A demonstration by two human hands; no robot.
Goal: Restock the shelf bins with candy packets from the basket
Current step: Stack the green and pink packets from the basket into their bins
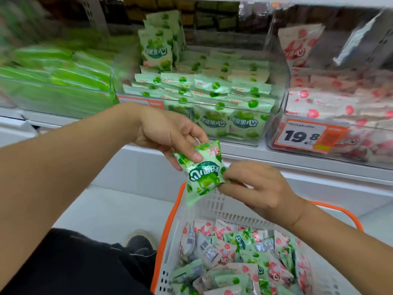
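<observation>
Three clear shelf bins stand side by side on the white shelf (297,165): a left bin (55,96) of blurred bright-green packs, a middle bin (274,116) of pale green packets standing in rows, and a right bin (278,133) of pink-and-white packets with an orange price tag (306,136) reading 19.8 on its front. Nothing lies between the hands and the middle bin's front wall.

One green packet (202,174) is held between both hands, above the basket's far rim and just below the shelf edge. It is pale green with darker green fruit pictures and a teal band of white lettering, turned upside down and puffed in the middle. The left hand (170,133) pinches its upper left corner between thumb and fingers; the right hand (259,188) pinches its right edge with curled fingertips.

One white basket (170,252) with an orange rim and handle sits below, holding a loose heap of green and pink packets (244,258), too many and too jumbled to count. One dark shoe (139,243) shows beside it on the floor.
</observation>
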